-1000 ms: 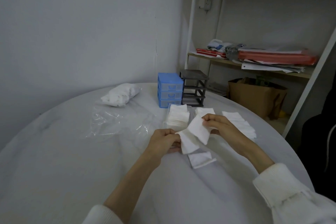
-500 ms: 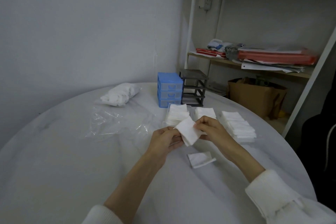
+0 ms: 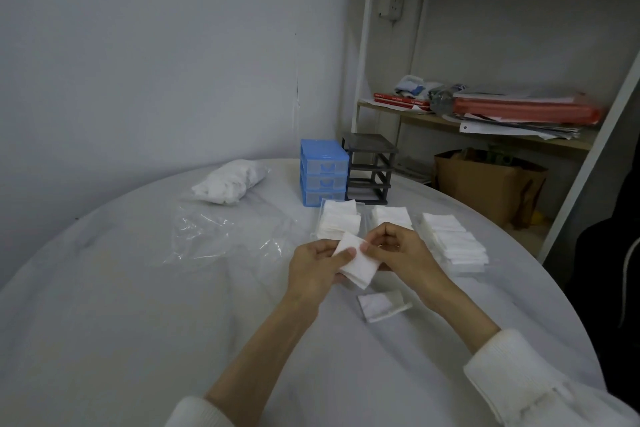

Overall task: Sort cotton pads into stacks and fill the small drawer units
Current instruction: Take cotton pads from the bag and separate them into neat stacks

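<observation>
Above the middle of the round table my left hand (image 3: pixel 317 269) and my right hand (image 3: pixel 398 253) both pinch a small bunch of white cotton pads (image 3: pixel 358 265). A loose pad (image 3: pixel 382 305) lies on the table just below my hands. Behind my hands stand three stacks of pads: a left stack (image 3: pixel 339 222), a middle stack (image 3: pixel 391 217) partly hidden by my right hand, and a long right stack (image 3: pixel 453 241). Farther back are a blue drawer unit (image 3: pixel 323 172) with three drawers and a dark grey drawer frame (image 3: pixel 370 166).
A crumpled clear plastic bag (image 3: pixel 221 236) lies to the left of my hands. A filled white bag (image 3: pixel 230 182) sits at the back left. Beyond the table's right edge are a shelf (image 3: pixel 485 125) with papers and a brown paper bag (image 3: pixel 485 184).
The two pads held apart a second ago have been brought together into one bunch between both hands. My right hand has moved left, closer to my left hand.
</observation>
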Motion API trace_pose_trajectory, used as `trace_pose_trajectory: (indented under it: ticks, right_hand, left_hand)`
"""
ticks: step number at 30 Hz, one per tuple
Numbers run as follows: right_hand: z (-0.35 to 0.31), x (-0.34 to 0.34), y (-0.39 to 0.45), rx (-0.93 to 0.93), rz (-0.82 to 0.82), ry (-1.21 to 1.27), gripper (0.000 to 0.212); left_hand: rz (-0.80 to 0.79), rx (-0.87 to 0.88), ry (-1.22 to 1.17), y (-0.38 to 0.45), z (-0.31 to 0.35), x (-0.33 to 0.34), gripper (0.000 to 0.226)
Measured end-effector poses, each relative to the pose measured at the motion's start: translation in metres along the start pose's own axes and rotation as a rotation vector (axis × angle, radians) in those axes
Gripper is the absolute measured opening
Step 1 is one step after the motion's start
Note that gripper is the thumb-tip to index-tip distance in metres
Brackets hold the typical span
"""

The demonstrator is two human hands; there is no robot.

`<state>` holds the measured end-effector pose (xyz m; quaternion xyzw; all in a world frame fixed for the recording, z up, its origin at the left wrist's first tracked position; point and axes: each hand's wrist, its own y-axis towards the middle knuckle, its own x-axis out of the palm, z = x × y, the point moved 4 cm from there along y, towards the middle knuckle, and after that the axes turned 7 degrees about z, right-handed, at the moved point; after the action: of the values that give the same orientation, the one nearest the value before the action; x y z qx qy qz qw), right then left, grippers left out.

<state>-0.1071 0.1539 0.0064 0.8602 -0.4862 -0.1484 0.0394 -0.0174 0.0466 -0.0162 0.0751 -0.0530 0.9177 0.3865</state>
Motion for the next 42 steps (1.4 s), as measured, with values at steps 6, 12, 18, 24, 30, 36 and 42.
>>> trace_pose_trajectory:
  ticks: [6, 12, 18, 24, 30, 36, 42]
  right_hand:
    - [0.002, -0.004, -0.002, 0.104, -0.141, -0.014, 0.015]
    - [-0.013, -0.017, 0.018, 0.098, 0.029, 0.093, 0.022]
    - [-0.026, -0.027, 0.058, 0.06, 0.19, 0.106, 0.018]
    - [-0.014, -0.015, 0.084, 0.108, 0.162, 0.058, 0.02]
    - [-0.004, 0.001, 0.106, 0.164, 0.165, 0.063, 0.022]
    - [0.004, 0.016, 0.115, 0.09, 0.082, -0.168, 0.014]
    - [0.003, 0.019, 0.119, -0.082, 0.06, -0.537, 0.015]
  left_hand:
    - [0.037, 0.071, -0.051, 0.003, 0.002, -0.003, 0.018]
    - [0.016, 0.125, -0.008, 0.003, 0.004, 0.0, 0.014]
    - [-0.173, 0.26, 0.51, -0.004, -0.006, 0.009, 0.018]
    - [-0.304, 0.361, 0.788, -0.007, -0.012, 0.013, 0.025]
    - [-0.28, 0.373, 0.792, -0.004, -0.007, 0.009, 0.003]
    - [-0.112, 0.336, 0.652, 0.005, 0.0, -0.003, 0.026]
    - [-0.052, 0.326, 0.592, 0.007, 0.002, -0.005, 0.029]
